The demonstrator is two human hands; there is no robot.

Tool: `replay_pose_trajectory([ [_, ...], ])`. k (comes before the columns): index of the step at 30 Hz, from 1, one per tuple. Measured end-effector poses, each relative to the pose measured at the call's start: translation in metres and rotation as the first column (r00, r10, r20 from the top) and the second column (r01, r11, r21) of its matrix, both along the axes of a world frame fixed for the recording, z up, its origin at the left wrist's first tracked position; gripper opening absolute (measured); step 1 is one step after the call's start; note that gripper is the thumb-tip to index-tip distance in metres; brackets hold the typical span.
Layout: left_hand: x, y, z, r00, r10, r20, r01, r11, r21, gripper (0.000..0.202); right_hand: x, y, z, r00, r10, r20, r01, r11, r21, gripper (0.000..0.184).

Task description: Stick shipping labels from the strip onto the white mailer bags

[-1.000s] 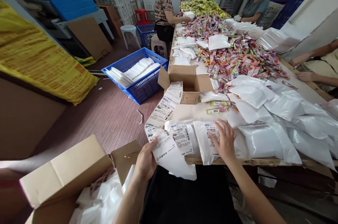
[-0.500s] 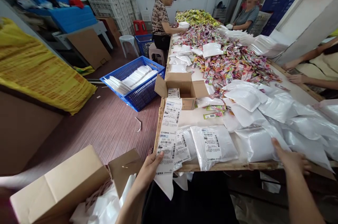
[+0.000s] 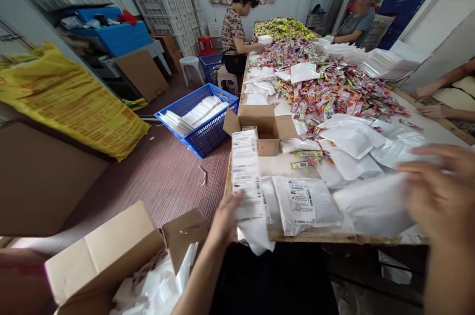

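Note:
My left hand (image 3: 226,216), at the table's front left corner, pinches a long strip of printed shipping labels (image 3: 245,171), its lower end hanging over the edge. Just right of the strip lies a filled white mailing bag (image 3: 309,203) bearing a label. Farther right is a plump white bag (image 3: 374,201) whose label, if any, I cannot see. My right hand (image 3: 434,186) is raised over the right end of this bag, its fingers smeared by motion; whether it grips a bag is unclear. More filled white bags (image 3: 351,139) are piled behind.
An open carton (image 3: 269,146) stands at the table's left edge. Beyond it spreads a heap of small colourful packets (image 3: 334,87). On the floor are a blue basket (image 3: 202,134) and a carton of white material (image 3: 104,250). Co-workers (image 3: 237,32) sit around the table.
My right hand has lifted from the bags at the front edge and come up, blurred. My left hand keeps the label strip, which has shifted slightly. The whole view has swung a little left.

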State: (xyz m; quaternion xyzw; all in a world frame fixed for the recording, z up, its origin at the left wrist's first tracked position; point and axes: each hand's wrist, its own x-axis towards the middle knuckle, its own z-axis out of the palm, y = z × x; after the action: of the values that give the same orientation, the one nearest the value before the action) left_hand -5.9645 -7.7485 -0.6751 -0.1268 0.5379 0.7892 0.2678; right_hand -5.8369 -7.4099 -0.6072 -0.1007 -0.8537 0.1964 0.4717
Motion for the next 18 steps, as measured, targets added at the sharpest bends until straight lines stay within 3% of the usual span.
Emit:
replay_pose_trajectory([
  [2,-0.006,-0.034,0.019,0.993,0.109,-0.049,-0.109,0.994,0.013,0.026,-0.056,-0.063,-0.015,0.928,0.359,0.103,-0.369,0.923,0.107,0.024],
  [4,-0.003,-0.057,0.035,0.982,0.154,-0.112,-0.151,0.988,0.031,0.037,-0.104,-0.125,-0.051,0.822,0.533,0.203,-0.563,0.814,0.144,0.025],
  [6,0.006,-0.065,0.043,0.971,0.174,-0.165,-0.168,0.985,0.048,0.045,-0.131,-0.171,-0.083,0.686,0.656,0.314,-0.711,0.696,0.100,0.019],
  [7,0.012,-0.064,0.043,0.967,0.172,-0.188,-0.166,0.985,0.049,0.047,-0.135,-0.185,-0.093,0.673,0.681,0.289,-0.721,0.691,0.049,0.021],
  [9,0.023,-0.056,0.036,0.956,0.154,-0.248,-0.151,0.988,0.032,0.044,-0.127,-0.197,-0.094,0.703,0.697,0.141,-0.686,0.717,-0.122,0.034],
  [12,0.034,-0.041,0.022,0.945,0.052,-0.322,-0.056,0.998,-0.005,0.029,-0.093,-0.196,-0.068,0.745,0.667,-0.020,-0.634,0.699,-0.330,0.058],
  [15,0.033,-0.035,0.018,0.946,-0.152,-0.285,0.157,0.988,-0.007,0.022,-0.063,-0.202,-0.052,0.773,0.635,0.012,-0.606,0.743,-0.285,0.038],
  [18,0.024,-0.032,0.023,0.965,-0.253,-0.073,0.261,0.958,0.123,0.031,-0.051,-0.218,-0.061,0.781,0.625,-0.011,-0.608,0.754,-0.249,0.032],
])
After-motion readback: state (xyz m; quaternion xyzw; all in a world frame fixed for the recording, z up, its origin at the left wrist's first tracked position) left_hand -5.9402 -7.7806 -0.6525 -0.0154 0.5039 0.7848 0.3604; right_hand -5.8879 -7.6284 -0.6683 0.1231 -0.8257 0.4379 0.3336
